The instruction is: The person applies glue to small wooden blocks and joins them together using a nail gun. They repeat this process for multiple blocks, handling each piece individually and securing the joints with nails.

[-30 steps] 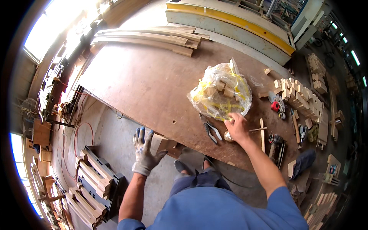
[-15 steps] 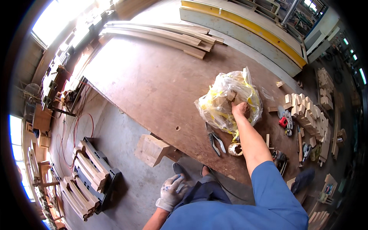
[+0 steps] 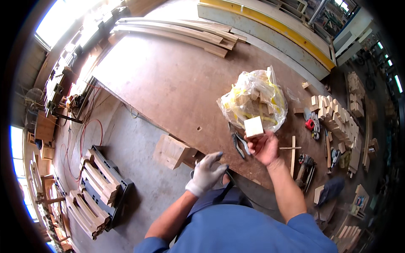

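Observation:
My bare right hand [image 3: 266,148] holds a small pale square wood block [image 3: 253,126] by its edge, a flat face turned up. It is just in front of a clear plastic bag [image 3: 238,100] with yellow streaks, which stands open on the brown table [image 3: 168,92] with several wood blocks inside. My left hand [image 3: 206,173], in a white glove with dark marks, is raised near the table's front edge. Its fingers are apart and nothing is in them. A pair of dark-jawed pliers [image 3: 237,142] lies between the bag and the front edge, partly behind my right hand.
Stacked notched blocks [image 3: 337,120], a red tape measure [image 3: 310,125], a hammer [image 3: 328,152] and a power tool [image 3: 304,170] lie on the right. Long boards [image 3: 181,36] lie at the far edge. A large block [image 3: 171,152] juts beside the front edge; a black pallet [image 3: 122,185] holds wood parts.
My right hand has come out of the bag toward me, bringing a wood block. My gloved left hand has risen and moved right, and its fingers have spread.

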{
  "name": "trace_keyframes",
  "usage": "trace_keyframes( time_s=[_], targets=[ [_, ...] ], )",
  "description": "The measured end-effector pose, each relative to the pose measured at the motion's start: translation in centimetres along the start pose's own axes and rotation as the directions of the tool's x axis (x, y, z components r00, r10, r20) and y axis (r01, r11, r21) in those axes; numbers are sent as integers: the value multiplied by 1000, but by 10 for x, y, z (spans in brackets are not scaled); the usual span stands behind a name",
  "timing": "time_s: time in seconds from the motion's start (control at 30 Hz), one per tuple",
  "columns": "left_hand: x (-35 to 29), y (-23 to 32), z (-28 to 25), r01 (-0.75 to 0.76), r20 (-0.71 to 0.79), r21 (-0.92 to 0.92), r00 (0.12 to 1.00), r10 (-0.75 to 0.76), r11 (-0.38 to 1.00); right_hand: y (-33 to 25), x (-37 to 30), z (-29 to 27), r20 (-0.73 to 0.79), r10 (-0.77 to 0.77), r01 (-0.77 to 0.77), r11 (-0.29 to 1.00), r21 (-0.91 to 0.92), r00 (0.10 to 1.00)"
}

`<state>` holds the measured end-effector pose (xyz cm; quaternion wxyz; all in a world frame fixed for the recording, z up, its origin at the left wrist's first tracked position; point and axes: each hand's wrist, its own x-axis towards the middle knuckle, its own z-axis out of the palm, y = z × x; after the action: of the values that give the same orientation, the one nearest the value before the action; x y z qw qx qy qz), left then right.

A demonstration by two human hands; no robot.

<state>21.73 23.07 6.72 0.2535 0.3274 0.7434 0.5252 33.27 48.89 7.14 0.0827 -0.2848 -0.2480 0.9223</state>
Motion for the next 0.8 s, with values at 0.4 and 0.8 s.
trace_keyframes(
  time_s=[0.4, 0.8],
  targets=[
    [28, 9, 35, 710, 710, -703, 704, 18, -49, 92, -75, 7, 218, 40, -136, 886, 443, 975],
    [21, -5, 66, 612, 487, -742, 773, -405, 276, 92, -80, -8, -146, -466, 224, 648, -728, 872]
  ],
)
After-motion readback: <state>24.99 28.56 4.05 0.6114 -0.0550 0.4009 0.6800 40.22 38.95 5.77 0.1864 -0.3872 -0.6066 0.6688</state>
